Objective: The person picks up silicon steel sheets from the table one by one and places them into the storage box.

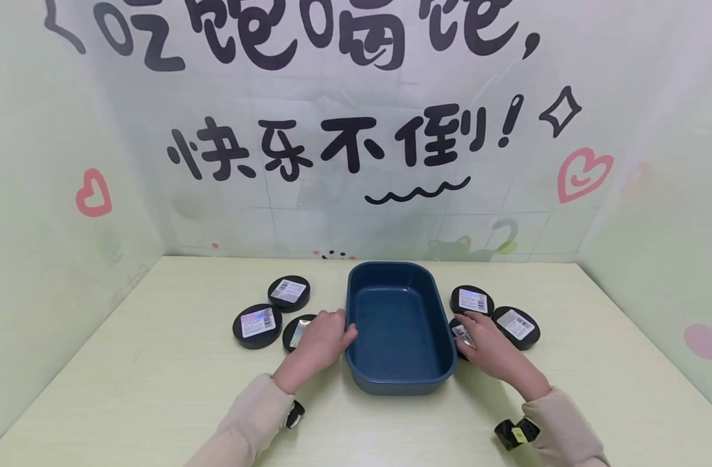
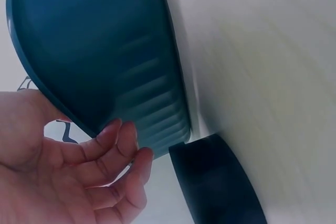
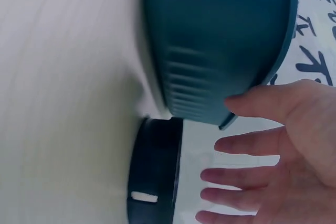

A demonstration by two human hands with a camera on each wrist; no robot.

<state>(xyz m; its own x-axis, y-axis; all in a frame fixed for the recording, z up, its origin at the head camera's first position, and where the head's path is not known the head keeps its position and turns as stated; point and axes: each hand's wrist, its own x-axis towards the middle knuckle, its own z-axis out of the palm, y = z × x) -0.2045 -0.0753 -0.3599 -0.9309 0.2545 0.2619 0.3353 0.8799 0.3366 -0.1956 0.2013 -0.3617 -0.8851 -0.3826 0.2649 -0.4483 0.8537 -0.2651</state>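
Note:
A dark blue, deep rectangular tub (image 1: 399, 387) with rounded corners stands in the middle of the table, nothing inside it. On its left side my left hand (image 1: 325, 338) grips the rim, thumb over the edge and curled fingers outside, as the left wrist view shows the hand (image 2: 79, 166) against the tub wall (image 2: 152, 98). My right hand (image 1: 493, 350) is at the right side; its thumb touches the tub's outer wall (image 3: 205, 77) while the other fingers extend straight. Partly hidden under the hands are a black round disc (image 1: 293, 336) at left and another disc (image 1: 462, 334) at right.
Two more black discs with white labels, one nearer (image 1: 257, 326) and one farther (image 1: 288, 292), lie left of the tub. Another pair, a far disc (image 1: 471, 299) and an outer disc (image 1: 516, 327), lies right. A printed backdrop (image 1: 332, 227) closes off the table's back.

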